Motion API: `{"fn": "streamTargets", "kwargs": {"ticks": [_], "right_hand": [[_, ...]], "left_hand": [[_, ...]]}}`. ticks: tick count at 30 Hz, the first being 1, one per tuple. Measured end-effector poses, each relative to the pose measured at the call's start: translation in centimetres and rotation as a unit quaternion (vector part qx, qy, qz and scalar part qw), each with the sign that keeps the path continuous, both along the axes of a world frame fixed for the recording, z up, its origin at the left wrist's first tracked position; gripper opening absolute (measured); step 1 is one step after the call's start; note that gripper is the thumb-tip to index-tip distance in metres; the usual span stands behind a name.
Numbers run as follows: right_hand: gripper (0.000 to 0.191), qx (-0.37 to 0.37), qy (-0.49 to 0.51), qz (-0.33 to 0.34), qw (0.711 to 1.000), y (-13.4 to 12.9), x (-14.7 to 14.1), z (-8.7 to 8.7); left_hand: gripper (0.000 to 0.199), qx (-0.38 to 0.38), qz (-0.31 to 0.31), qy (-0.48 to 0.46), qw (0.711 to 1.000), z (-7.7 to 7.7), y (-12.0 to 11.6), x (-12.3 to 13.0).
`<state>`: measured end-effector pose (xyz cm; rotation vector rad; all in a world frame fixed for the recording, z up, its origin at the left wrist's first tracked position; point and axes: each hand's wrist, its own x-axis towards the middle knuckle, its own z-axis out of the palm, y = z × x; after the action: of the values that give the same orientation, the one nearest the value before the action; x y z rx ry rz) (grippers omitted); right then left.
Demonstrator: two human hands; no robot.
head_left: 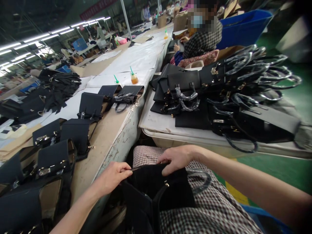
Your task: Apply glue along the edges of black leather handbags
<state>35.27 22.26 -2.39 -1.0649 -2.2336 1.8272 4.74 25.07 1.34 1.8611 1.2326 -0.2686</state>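
Note:
A black handbag (pixel 175 191) rests on my checked-cloth lap, with a plastic-wrapped handle sticking out at its right and a small gold clasp on its front. At the bag's upper left corner, my left hand (pixel 113 177) pinches the edge between thumb and fingers. My right hand (pixel 177 159) grips the top edge farther right, thumb on the near side and fingers over the far side. Dark folds of the bag hang down toward the lower middle, where details are hard to make out.
Several black bags (pixel 78 133) stand along the left table (pixel 107 139). More bags with wrapped handles (pixel 187 97) are heaped on the right table (pixel 156 118). Glue bottles (pixel 134 78) stand farther back. A person in a checked top (pixel 203 42) sits beyond, near a blue bin (pixel 241 27).

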Motion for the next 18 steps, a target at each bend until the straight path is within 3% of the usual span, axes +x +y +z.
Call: {"fn": "streamTargets", "kwargs": {"ticks": [4, 8, 14, 18], "right_hand": [[0.039, 0.087, -0.012, 0.010, 0.996, 1.2, -4.5, 0.1], [0.023, 0.159, -0.005, 0.007, 0.987, 1.6, -8.0, -0.5], [0.020, 0.213, -0.021, 0.009, 0.977, 1.3, -9.5, -1.1], [0.020, 0.230, -0.048, -0.008, 0.972, 0.8, -10.0, -1.2]], "left_hand": [[0.030, 0.026, -0.013, -0.007, 1.000, 0.3, -0.2, 0.4], [0.028, 0.052, -0.022, -0.009, 0.998, 0.5, -0.2, 0.3], [0.032, -0.098, 0.034, -0.036, 0.994, 0.6, 0.0, -0.7], [0.034, -0.065, 0.044, -0.040, 0.996, -0.1, 0.1, -0.9]]}}
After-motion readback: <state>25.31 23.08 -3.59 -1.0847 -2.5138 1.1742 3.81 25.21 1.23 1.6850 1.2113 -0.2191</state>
